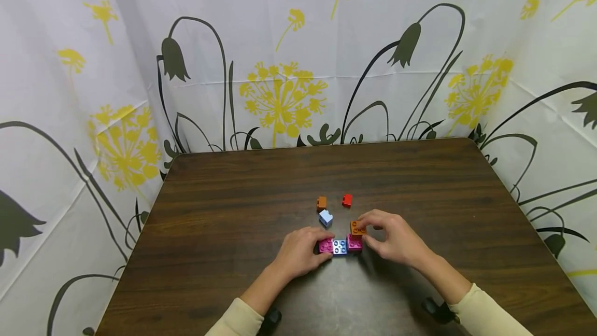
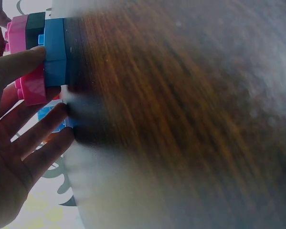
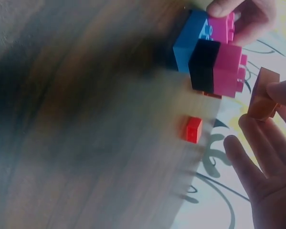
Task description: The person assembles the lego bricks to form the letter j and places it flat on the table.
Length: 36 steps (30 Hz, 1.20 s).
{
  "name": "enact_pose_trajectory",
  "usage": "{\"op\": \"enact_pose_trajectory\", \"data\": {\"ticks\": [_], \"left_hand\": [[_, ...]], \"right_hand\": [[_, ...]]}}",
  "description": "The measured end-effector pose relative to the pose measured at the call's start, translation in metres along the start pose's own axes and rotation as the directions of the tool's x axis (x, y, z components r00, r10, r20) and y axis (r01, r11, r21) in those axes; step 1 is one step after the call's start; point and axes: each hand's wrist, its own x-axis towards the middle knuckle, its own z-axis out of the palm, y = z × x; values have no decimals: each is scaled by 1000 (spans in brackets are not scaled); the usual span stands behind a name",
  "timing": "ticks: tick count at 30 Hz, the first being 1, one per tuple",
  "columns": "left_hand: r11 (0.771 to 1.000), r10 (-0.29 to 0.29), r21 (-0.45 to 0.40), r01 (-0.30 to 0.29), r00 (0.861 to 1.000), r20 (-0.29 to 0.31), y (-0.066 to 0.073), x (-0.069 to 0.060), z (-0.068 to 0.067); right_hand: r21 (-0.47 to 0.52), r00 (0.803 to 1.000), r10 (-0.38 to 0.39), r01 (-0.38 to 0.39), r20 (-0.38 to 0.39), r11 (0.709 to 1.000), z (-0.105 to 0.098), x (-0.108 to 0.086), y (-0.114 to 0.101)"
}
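A small toy-brick build stands on the table. Its light blue brick [image 1: 340, 247] lies at the bottom, with a pink brick [image 1: 326, 246] on its left end. At the right end, another pink brick [image 3: 227, 70] sits on a dark brick [image 3: 204, 66]. My left hand [image 1: 302, 254] pinches the left pink brick between thumb and index finger, steadying the build. Between thumb and fingers, my right hand [image 1: 394, 236] grips an orange brick [image 3: 263, 94], held above the right pink brick with a gap between them in the right wrist view.
Beyond the build lie a loose light blue brick [image 1: 326, 218], a brownish-orange brick [image 1: 322, 203] and a red brick [image 1: 347, 200]. The dark wooden table [image 1: 224, 211] ends at the back against a flower-patterned curtain [image 1: 280, 40].
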Motion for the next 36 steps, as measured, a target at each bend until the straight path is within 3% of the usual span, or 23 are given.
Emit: {"op": "enact_pose_trajectory", "data": {"ticks": [19,36], "left_hand": [[1000,11,0,-11,1000,-16,0,0,1],[1000,10,9,-10,1000,-13,0,0,0]], "right_hand": [[-3,999,35,-35,37,999,9,-10,-7],[-70,998,-61,61,12,996,11,-10,-10]]}}
